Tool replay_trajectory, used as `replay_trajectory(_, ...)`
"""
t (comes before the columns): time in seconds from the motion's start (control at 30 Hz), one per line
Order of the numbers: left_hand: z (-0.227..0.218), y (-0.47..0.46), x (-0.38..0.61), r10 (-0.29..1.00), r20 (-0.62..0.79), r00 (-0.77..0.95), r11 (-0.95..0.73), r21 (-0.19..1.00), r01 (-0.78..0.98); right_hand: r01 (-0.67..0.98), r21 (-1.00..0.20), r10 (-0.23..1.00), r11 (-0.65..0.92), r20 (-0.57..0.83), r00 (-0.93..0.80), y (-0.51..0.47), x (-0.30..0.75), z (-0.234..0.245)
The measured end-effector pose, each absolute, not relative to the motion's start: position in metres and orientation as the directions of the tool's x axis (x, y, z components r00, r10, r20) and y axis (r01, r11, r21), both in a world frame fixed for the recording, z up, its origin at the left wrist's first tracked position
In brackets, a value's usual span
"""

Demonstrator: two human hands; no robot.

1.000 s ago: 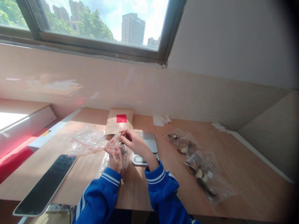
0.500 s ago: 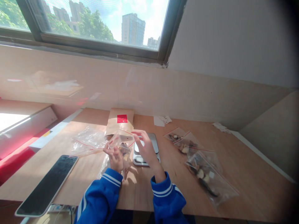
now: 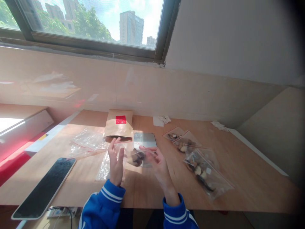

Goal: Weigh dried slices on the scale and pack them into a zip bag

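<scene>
A small clear zip bag [image 3: 135, 155] with a red seal line holds dark dried pieces. It is stretched between my two hands, just in front of a small grey scale [image 3: 145, 140]. My left hand [image 3: 116, 164] grips the bag's left edge, fingers upright. My right hand [image 3: 159, 164] pinches its right side. Both arms wear blue sleeves with white stripes. A brown paper pouch [image 3: 118, 127] with a red sticker lies behind the scale.
Several filled zip bags [image 3: 202, 170] lie to the right on the wooden table [image 3: 250, 181]. Empty clear bags [image 3: 87, 143] lie to the left. A dark tablet [image 3: 45, 187] rests at the front left edge. Crumpled white paper [image 3: 161, 120] sits by the back wall.
The bag has come down and toward me from above the scale, and my right hand has taken hold of its right side. The camera has shifted slightly right.
</scene>
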State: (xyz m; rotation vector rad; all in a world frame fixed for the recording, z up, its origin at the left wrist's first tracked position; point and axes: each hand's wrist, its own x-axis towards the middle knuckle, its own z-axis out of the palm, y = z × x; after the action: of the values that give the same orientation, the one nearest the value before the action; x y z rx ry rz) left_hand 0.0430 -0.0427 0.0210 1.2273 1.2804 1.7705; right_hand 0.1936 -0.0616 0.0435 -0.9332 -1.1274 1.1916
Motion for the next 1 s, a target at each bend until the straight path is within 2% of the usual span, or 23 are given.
replay_trajectory(0.1, 0.022, -0.039, 0.039, 0.962, 0.196, -0.192, -0.214, 0.974, -0.075, -0.112, -0.967, 0.963, 0.228, 0.208, 0.171, -0.06, 0.211, 0.042)
replay_trajectory(0.2, 0.015, -0.041, 0.044, 0.963, 0.191, -0.19, -0.214, 0.971, -0.107, -0.022, -0.967, 0.923, 0.254, 0.236, 0.305, -0.06, 0.219, 0.04)
replay_trajectory(0.27, 0.011, -0.045, 0.05, 0.97, 0.193, -0.151, -0.211, 0.97, -0.118, 0.083, -0.953, 0.912, 0.29, 0.302, 0.278, -0.062, 0.219, 0.044)
replay_trajectory(0.33, 0.008, -0.049, 0.056, 0.976, 0.192, -0.103, -0.204, 0.972, -0.115, 0.227, -0.9, 0.907, 0.372, 0.405, 0.12, -0.066, 0.218, 0.054)
replay_trajectory(0.4, 0.008, -0.051, 0.059, 0.971, 0.2, -0.129, -0.214, 0.971, -0.108, 0.339, -0.827, 0.876, 0.448, 0.482, 0.017, -0.069, 0.219, 0.066)
replay_trajectory(0.47, 0.012, -0.052, 0.06, 0.953, 0.209, -0.222, -0.237, 0.965, -0.109, 0.415, -0.784, 0.841, 0.461, 0.536, 0.078, -0.071, 0.223, 0.075)
replay_trajectory(0.53, 0.017, -0.052, 0.059, 0.947, 0.209, -0.243, -0.242, 0.963, -0.115, 0.445, -0.776, 0.833, 0.446, 0.542, 0.111, -0.071, 0.228, 0.079)
replay_trajectory(0.63, 0.023, -0.053, 0.058, 0.953, 0.222, -0.206, -0.245, 0.965, -0.096, 0.371, -0.827, 0.87, 0.422, 0.485, 0.09, -0.068, 0.237, 0.071)
replay_trajectory(0.77, 0.016, -0.051, 0.058, 0.935, 0.203, -0.292, -0.232, 0.971, -0.066, 0.175, -0.938, 0.89, 0.299, 0.34, 0.304, -0.062, 0.246, 0.041)
replay_trajectory(1.0, -0.001, -0.042, 0.06, 0.955, 0.131, -0.265, -0.151, 0.987, -0.057, -0.06, -0.986, 0.92, 0.156, 0.123, 0.373, -0.061, 0.249, -0.013)
